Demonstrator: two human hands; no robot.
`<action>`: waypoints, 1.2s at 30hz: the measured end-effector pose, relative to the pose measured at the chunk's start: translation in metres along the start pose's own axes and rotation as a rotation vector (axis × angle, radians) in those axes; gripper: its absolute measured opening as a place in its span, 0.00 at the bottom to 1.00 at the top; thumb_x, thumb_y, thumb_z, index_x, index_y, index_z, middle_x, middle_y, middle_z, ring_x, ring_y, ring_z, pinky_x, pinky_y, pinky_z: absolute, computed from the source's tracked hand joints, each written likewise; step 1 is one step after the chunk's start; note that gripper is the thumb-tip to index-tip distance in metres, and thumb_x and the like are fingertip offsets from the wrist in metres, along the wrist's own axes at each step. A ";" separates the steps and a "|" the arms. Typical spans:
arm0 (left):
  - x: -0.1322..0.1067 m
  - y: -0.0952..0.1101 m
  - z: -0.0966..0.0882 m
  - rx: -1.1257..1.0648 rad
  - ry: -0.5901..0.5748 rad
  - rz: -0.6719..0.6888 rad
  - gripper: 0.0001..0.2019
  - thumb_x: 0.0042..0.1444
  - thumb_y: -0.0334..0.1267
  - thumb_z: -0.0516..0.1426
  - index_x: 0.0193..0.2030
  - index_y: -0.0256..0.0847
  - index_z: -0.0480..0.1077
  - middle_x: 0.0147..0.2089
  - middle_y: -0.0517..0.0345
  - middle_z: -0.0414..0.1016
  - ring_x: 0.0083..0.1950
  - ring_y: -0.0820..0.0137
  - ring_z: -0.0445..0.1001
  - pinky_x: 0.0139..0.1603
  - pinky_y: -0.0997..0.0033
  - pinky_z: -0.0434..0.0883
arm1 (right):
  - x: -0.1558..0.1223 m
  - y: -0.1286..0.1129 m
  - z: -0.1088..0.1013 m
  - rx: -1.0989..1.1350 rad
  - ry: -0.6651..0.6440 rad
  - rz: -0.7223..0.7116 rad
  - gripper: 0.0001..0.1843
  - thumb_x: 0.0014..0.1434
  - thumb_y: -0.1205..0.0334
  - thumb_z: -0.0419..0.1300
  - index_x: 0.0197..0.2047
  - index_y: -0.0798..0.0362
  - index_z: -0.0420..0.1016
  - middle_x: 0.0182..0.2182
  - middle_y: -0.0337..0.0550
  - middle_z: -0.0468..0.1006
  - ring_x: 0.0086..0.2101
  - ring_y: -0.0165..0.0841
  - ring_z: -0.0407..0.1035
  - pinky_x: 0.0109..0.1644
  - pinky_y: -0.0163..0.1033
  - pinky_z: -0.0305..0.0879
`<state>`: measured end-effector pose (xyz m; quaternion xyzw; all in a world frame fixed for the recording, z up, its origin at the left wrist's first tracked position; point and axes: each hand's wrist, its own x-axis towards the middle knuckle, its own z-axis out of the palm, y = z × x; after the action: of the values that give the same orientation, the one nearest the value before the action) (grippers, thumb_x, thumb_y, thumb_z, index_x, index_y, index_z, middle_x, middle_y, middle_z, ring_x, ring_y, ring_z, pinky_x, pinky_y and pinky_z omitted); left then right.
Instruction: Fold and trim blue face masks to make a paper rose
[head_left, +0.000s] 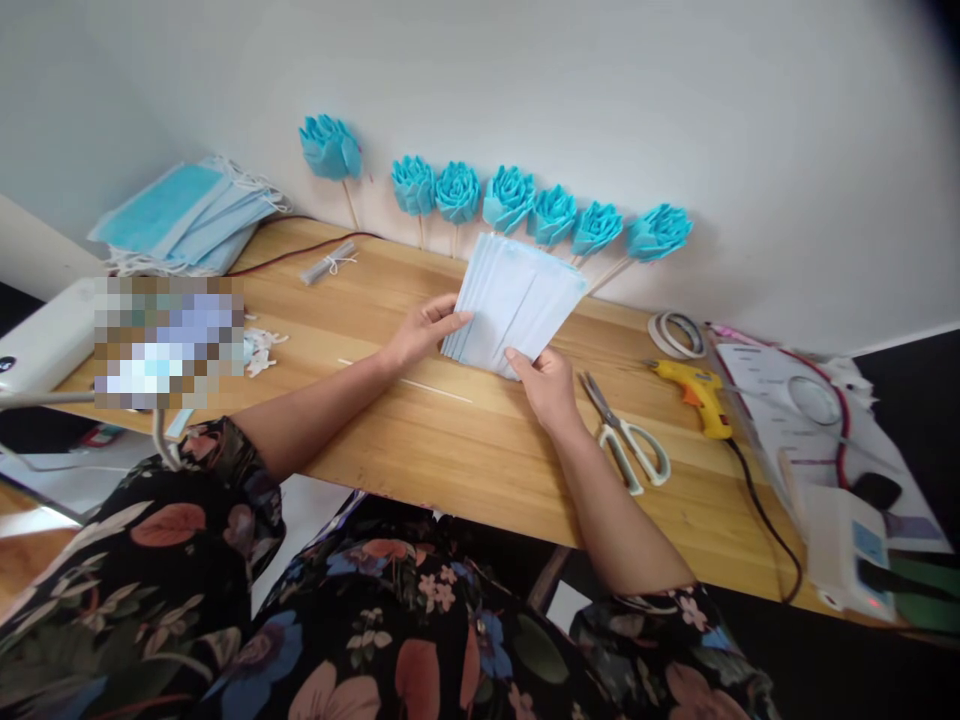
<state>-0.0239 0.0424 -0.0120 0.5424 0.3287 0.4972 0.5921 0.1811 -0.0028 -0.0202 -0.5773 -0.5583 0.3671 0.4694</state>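
Observation:
A fanned stack of pale blue face masks (pixel 517 300), with no ear loops showing, is held up over the wooden table. My left hand (pixel 426 332) grips its left edge, the thumb lying on the front sheet. At the lower right corner, my right hand (pixel 546 385) pinches the stack between thumb and fingers. Behind it stand several turquoise flowers (pixel 510 200) on thin sticks along the wall. A thin white stick (pixel 439 388) lies on the table below the masks. Scissors (pixel 626 440) with white handles rest to the right of my right hand, blades pointing away.
Another pile of masks (pixel 180 215) with ear loops sits at the back left. White scraps (pixel 262 350) lie nearer. On the right are tape rolls (pixel 679 335), a yellow glue gun (pixel 694 390) with a black cord, and a white power strip (pixel 847 550). A tied bundle (pixel 328 263) lies behind.

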 end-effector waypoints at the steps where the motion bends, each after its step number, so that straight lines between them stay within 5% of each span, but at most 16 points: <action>1: 0.000 0.000 0.001 -0.053 0.007 -0.022 0.19 0.51 0.52 0.66 0.43 0.39 0.77 0.42 0.56 0.80 0.43 0.66 0.76 0.45 0.67 0.71 | 0.000 0.001 0.000 -0.001 -0.003 -0.003 0.15 0.50 0.50 0.64 0.26 0.54 0.74 0.22 0.36 0.71 0.27 0.29 0.61 0.33 0.36 0.59; 6: 0.000 0.003 0.005 -0.272 0.060 -0.127 0.14 0.48 0.46 0.66 0.38 0.40 0.77 0.36 0.57 0.80 0.39 0.67 0.77 0.43 0.67 0.72 | 0.002 0.006 -0.002 -0.031 -0.008 -0.032 0.15 0.52 0.49 0.64 0.26 0.54 0.74 0.22 0.35 0.71 0.26 0.28 0.61 0.32 0.35 0.58; 15: 0.000 0.009 0.008 -0.372 0.056 -0.182 0.13 0.49 0.43 0.65 0.38 0.38 0.77 0.40 0.52 0.82 0.47 0.60 0.78 0.47 0.62 0.73 | 0.003 0.013 -0.004 -0.039 0.008 -0.027 0.18 0.53 0.49 0.65 0.23 0.54 0.71 0.20 0.33 0.66 0.24 0.26 0.57 0.29 0.34 0.54; 36: -0.002 0.002 0.009 -0.278 0.017 -0.191 0.20 0.44 0.48 0.71 0.42 0.40 0.79 0.41 0.54 0.82 0.44 0.62 0.80 0.46 0.63 0.74 | 0.005 0.022 0.001 0.065 -0.004 0.002 0.17 0.54 0.46 0.65 0.32 0.53 0.76 0.26 0.38 0.76 0.30 0.32 0.68 0.36 0.37 0.65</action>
<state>-0.0169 0.0379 -0.0087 0.4175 0.3118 0.4839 0.7030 0.1873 0.0041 -0.0406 -0.5617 -0.5462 0.3868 0.4864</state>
